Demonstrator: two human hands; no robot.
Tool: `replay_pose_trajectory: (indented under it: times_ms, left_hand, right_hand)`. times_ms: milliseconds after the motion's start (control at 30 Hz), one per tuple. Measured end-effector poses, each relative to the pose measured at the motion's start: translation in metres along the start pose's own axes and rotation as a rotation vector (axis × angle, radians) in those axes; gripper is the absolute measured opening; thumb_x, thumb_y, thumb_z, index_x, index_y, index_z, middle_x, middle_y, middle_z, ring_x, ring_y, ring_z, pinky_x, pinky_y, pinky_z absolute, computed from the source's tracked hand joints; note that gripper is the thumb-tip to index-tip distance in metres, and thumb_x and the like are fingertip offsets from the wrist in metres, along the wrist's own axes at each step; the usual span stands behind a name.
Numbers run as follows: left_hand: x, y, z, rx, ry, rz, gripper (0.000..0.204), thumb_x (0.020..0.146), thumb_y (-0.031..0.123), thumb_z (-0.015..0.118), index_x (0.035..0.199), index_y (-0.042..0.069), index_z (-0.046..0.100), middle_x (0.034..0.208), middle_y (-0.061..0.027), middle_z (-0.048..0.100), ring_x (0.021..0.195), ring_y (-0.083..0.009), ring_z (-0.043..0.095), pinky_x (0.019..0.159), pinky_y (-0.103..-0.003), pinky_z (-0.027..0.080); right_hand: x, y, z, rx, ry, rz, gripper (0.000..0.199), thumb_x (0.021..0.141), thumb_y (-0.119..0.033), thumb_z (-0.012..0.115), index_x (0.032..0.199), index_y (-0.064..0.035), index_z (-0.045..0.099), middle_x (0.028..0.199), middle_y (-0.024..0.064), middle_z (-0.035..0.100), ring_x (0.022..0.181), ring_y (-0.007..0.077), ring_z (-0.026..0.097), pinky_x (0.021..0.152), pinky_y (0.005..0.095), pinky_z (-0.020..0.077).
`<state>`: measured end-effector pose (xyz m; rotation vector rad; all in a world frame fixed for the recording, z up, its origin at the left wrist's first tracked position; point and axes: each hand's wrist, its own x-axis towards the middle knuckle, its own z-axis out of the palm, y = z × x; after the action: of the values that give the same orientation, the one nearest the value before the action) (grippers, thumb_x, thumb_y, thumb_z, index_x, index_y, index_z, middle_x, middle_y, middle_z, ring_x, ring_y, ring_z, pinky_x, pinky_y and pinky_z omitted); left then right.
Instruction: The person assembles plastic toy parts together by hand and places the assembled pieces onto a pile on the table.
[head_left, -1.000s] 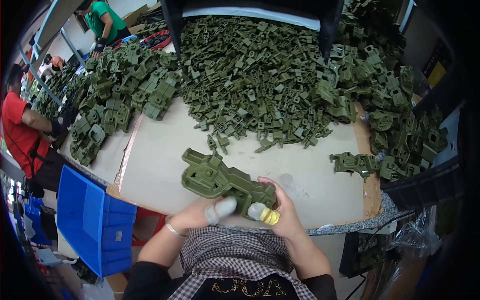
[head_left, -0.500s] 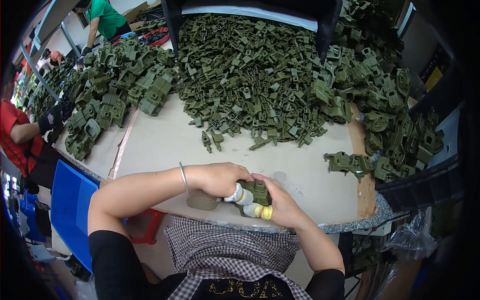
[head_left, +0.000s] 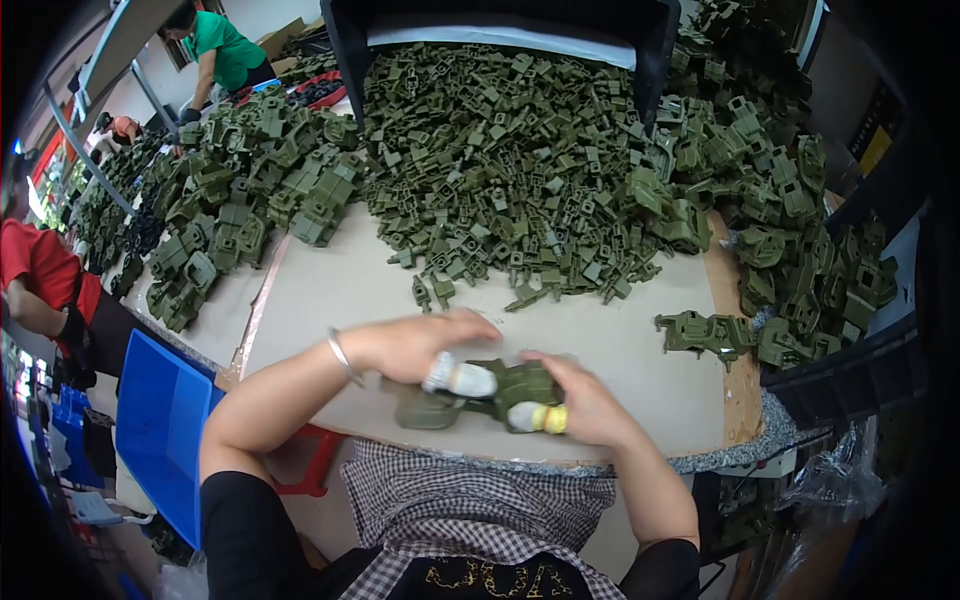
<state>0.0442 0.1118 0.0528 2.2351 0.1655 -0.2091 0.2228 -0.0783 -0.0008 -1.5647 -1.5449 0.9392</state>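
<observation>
My right hand [head_left: 585,402], its thumb wrapped in white and yellow tape, grips a boxy olive-green plastic moulding [head_left: 527,383] just above the table near its front edge. My left hand [head_left: 415,348] is over the moulding's left side, blurred by motion. Its fingers are stretched out and apart from the white-wrapped thumb, which lies close to the moulding. Below the left wrist is a rounded greenish shape [head_left: 430,412]; I cannot tell whether it is part of the same moulding.
A large heap of small green plastic parts [head_left: 510,170] spills from a black bin [head_left: 648,60]. Bigger green mouldings are piled left [head_left: 240,190] and right [head_left: 780,210]. A blue tub [head_left: 160,430] stands left of the table. Co-workers in red [head_left: 45,265] and green [head_left: 225,45] are at the left.
My left fingers have lifted off the moulding and straightened. The right hand still holds it. The whole view has shifted slightly.
</observation>
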Motion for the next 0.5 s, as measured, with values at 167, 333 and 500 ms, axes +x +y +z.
replay_pose_trajectory:
  times_ms: [167, 333, 500]
  left_hand:
    - [-0.059, -0.028, 0.015, 0.151, 0.064, -0.065, 0.059, 0.078, 0.023, 0.065, 0.126, 0.002, 0.04, 0.119, -0.0161, 0.051, 0.112, -0.0279, 0.049, 0.096, -0.035, 0.038]
    - [-0.061, -0.04, 0.061, -0.547, 0.361, -0.084, 0.05, 0.081, 0.019, 0.066, 0.123, 0.003, 0.042, 0.112, -0.0092, 0.053, 0.101, -0.0142, 0.052, 0.089, -0.028, 0.042]
    - [-0.05, -0.04, 0.078, -0.628, 0.397, -0.075, 0.05, 0.08, 0.012, 0.065, 0.122, 0.002, 0.039, 0.116, -0.0071, 0.05, 0.104, -0.013, 0.051, 0.09, -0.028, 0.042]
  right_hand:
    - [-0.013, 0.004, -0.019, 0.043, 0.056, 0.064, 0.072, 0.067, -0.016, 0.073, 0.128, -0.0042, 0.038, 0.117, 0.0199, 0.05, 0.107, 0.033, 0.051, 0.092, 0.0359, 0.0411]
    - [-0.007, -0.049, -0.013, -0.346, 0.393, -0.281, 0.072, 0.066, -0.027, 0.076, 0.122, 0.002, 0.041, 0.115, 0.0175, 0.048, 0.107, 0.0314, 0.047, 0.093, 0.0384, 0.0394]
    - [0.022, -0.064, 0.036, -0.702, 0.294, -0.428, 0.053, 0.07, -0.027, 0.068, 0.112, -0.0005, 0.049, 0.102, 0.013, 0.052, 0.095, 0.0283, 0.051, 0.083, 0.0379, 0.0429]
